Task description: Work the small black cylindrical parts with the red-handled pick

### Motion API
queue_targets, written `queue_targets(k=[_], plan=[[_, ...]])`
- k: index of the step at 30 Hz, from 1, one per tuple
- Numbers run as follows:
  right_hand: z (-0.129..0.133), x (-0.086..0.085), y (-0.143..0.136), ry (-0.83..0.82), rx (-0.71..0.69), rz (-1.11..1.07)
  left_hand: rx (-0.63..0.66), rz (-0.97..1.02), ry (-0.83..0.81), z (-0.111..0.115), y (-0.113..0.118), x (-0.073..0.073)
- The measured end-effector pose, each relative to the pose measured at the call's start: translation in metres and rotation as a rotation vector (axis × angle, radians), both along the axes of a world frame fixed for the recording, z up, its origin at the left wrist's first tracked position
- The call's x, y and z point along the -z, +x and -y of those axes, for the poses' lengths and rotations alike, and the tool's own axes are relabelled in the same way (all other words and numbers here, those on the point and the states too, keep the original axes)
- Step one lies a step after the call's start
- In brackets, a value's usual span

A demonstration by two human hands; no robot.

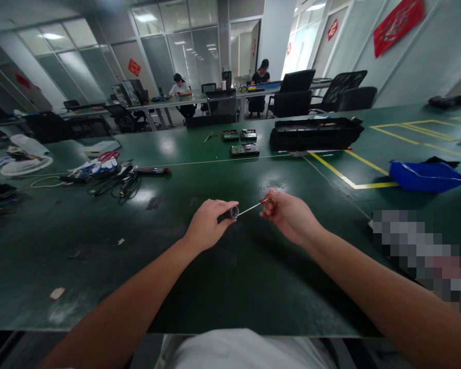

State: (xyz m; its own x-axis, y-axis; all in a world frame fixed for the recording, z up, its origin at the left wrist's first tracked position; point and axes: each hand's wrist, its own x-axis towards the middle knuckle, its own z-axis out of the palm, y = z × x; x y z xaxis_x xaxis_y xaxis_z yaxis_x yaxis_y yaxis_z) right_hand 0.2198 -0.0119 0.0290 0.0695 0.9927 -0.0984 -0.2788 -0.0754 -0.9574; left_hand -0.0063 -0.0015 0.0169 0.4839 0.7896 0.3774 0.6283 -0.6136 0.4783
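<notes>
My left hand [209,223] is closed around a small dark cylinder [234,211] whose round, pale-rimmed end faces right. Across from it, my right hand [288,215] pinches the red end of a thin metal rod [249,209], like a slim screwdriver. The rod slants down to the left, and its tip is at the lower edge of the cylinder's round end; whether they touch I cannot tell. Both hands are above the green table [200,282], near its middle.
Beyond the hands lie several circuit-board drives [245,149] and a long black casing [315,134]. Cables [119,182] and red-handled scissors [108,156] are at the left. A blue tray [426,176] stands right. Two people sit at far desks.
</notes>
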Motion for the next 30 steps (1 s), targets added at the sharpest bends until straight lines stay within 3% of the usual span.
queue_targets(k=[3,11,20,30], plan=[[-0.003,0.003,0.000,-0.007,0.034,-0.040,-0.042,-0.016,-0.053,-0.001,-0.001,0.001],[0.003,0.008,-0.004,0.266,0.077,0.354,-0.017,-0.005,-0.096,0.002,0.001,0.003],[0.013,-0.007,-0.001,0.385,0.118,0.676,-0.055,0.006,-0.097,0.000,-0.001,0.005],[0.015,-0.008,-0.002,0.377,0.054,0.584,-0.056,0.007,-0.118,0.001,0.000,0.003]])
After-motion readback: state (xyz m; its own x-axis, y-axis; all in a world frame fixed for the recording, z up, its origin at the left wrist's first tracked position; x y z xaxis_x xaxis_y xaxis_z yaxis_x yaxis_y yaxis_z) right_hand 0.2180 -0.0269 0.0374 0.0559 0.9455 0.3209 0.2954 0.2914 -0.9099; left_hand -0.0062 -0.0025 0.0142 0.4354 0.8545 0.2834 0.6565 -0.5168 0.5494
